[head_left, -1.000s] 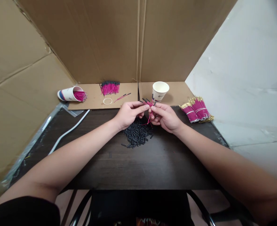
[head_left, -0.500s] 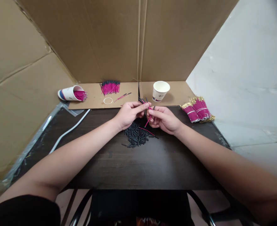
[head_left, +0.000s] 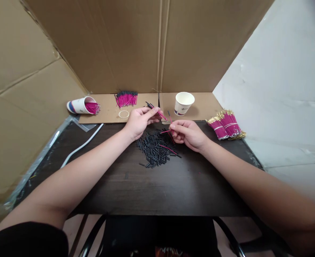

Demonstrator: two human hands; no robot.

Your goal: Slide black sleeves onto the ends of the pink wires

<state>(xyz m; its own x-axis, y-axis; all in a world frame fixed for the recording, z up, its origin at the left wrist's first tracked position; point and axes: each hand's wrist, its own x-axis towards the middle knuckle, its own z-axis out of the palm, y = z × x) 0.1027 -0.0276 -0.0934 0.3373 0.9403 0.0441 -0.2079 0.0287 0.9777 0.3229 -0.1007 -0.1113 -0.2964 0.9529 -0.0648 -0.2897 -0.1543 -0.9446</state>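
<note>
My left hand (head_left: pixel 139 122) pinches a few pink wires with black sleeves on their tips (head_left: pixel 155 109), held up over the far edge of the dark table (head_left: pixel 157 185). My right hand (head_left: pixel 187 134) is closed on several bare pink wires (head_left: pixel 169 129) just right of it. Below and between both hands lies a pile of short black tubes (head_left: pixel 154 148); one loose pink wire (head_left: pixel 169 149) rests on the pile's right side.
On the cardboard at the back lie a tipped paper cup with pink wires (head_left: pixel 81 106), a bundle of sleeved wires (head_left: pixel 126 98), a white ring (head_left: pixel 123 114) and an upright paper cup (head_left: pixel 183 103). Gold-tipped pink wire bundles (head_left: pixel 225 124) lie at right; a white cable (head_left: pixel 82 144) at left.
My hands have drawn apart: the left moved up and to the left with the sleeved wires, the right stayed over the pile. A pink wire now lies on the black tubes.
</note>
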